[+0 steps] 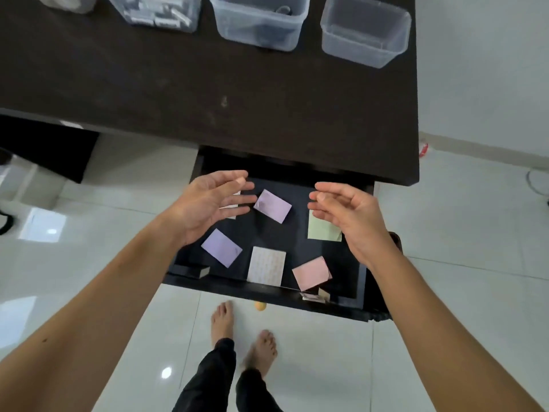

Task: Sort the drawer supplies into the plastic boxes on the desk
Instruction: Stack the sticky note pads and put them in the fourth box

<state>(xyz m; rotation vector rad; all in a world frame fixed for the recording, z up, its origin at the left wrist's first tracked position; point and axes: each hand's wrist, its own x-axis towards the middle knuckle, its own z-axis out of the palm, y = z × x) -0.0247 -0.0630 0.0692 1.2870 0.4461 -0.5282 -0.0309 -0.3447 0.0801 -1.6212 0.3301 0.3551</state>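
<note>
Seen from above: both hands held over an open black drawer [361, 281], left hand [208, 203] and right hand [353, 217] with fingers loosely spread, gripping nothing. Scattered below, two purple pads [272, 206], a green pad [322, 231], a pink pad [312, 273] and a patterned pad [266, 265]. Beyond, clear plastic boxes [366, 31] lined up on the dark desk [208, 93].
</note>
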